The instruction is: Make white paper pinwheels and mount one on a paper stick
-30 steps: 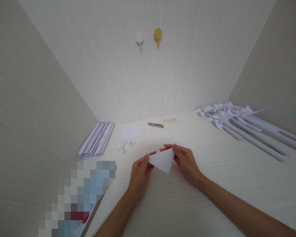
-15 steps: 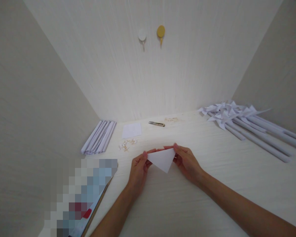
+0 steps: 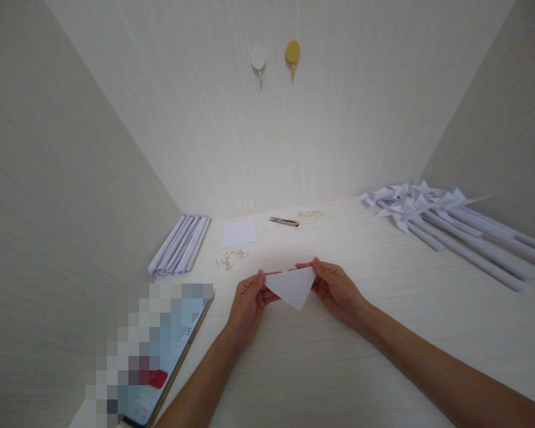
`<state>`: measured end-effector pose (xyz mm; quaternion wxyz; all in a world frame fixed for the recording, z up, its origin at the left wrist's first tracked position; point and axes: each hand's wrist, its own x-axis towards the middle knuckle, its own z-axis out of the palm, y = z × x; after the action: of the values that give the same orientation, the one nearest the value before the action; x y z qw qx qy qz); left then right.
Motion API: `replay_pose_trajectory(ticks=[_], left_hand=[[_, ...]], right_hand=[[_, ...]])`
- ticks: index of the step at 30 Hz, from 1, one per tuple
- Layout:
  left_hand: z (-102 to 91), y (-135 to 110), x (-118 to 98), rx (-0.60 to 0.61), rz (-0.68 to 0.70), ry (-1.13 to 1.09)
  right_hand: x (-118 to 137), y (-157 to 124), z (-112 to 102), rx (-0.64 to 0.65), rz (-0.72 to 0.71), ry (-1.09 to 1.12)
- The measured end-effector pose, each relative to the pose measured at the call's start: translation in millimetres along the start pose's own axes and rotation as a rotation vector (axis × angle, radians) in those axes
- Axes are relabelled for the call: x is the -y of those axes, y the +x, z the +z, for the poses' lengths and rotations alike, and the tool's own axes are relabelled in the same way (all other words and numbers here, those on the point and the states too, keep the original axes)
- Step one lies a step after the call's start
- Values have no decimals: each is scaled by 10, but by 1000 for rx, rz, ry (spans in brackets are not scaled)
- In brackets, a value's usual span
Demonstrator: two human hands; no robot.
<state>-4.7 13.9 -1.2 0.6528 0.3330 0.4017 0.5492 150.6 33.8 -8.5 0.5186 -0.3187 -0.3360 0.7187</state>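
Note:
A white sheet of paper folded into a triangle (image 3: pixel 292 286) is held up between both hands, its long edge at the top and one corner pointing down toward me. My left hand (image 3: pixel 249 300) pinches the left corner, thumb in front and fingers behind. At the right corner, my right hand (image 3: pixel 334 288) grips the paper the same way. The fingers behind the paper are partly hidden. Beyond the hands lie a flat square of white paper (image 3: pixel 239 233), small thread snips (image 3: pixel 284 222) and a scatter of small white-and-gold pins (image 3: pixel 230 258).
Rolled paper tubes (image 3: pixel 181 245) lie at the left wall. Paper pinwheels (image 3: pixel 410 202) on tube sticks (image 3: pixel 477 249) are heaped at the right. A partly blurred phone (image 3: pixel 178 356) rests at near left. More small bits (image 3: pixel 311 213) lie by the back wall, which carries two hooks (image 3: pixel 293 52).
Both hands still hold the folded paper, which has barely shifted to the left. The camera view has moved slightly.

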Motion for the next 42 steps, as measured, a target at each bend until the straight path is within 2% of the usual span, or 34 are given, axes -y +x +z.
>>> replay_pose_trajectory(ticks=[17, 21, 25, 31, 34, 37, 42], left_hand=[[75, -21, 62, 8, -3, -1], [59, 1, 55, 13, 0, 8], [26, 24, 46, -40, 60, 17], [44, -20, 99, 18, 85, 62], [47, -38, 115, 26, 93, 95], [27, -40, 102, -10, 106, 162], [8, -32, 50, -62, 81, 364]], right_hand=[[47, -52, 18, 109, 61, 52], [37, -28, 9, 77, 35, 11], [-7, 13, -25, -33, -119, -189], [4, -34, -64, -214, -406, -856], [37, -64, -52, -251, -493, -1081], [59, -70, -44, -248, -538, -1146], [55, -56, -63, -240, -514, -1042]])
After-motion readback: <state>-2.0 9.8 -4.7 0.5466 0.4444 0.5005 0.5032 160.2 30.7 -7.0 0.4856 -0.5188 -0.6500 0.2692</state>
